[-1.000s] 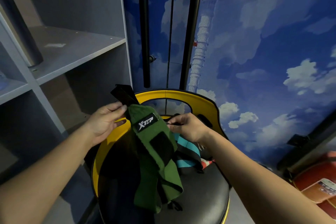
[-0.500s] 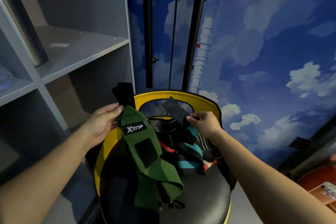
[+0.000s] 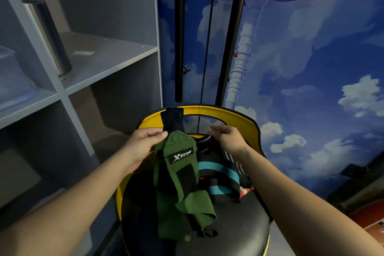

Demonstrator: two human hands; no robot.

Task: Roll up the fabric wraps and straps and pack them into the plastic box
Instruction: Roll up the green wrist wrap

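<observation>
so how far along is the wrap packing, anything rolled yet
Nothing looks rolled yet, and no plastic box is in view. In hand: the left hand pinches the top of the green wrap, which hangs loose and unrolled onto the black seat. The right hand hovers open above the pile of striped straps, holding nothing. Left: rolling the green wrap and those straps, then packing them all.

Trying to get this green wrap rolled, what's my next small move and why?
Probably bring the empty right hand over to the black tab end and start rolling. The left hand alone pinches the green wrap, which hangs unrolled over the chair seat.
</observation>
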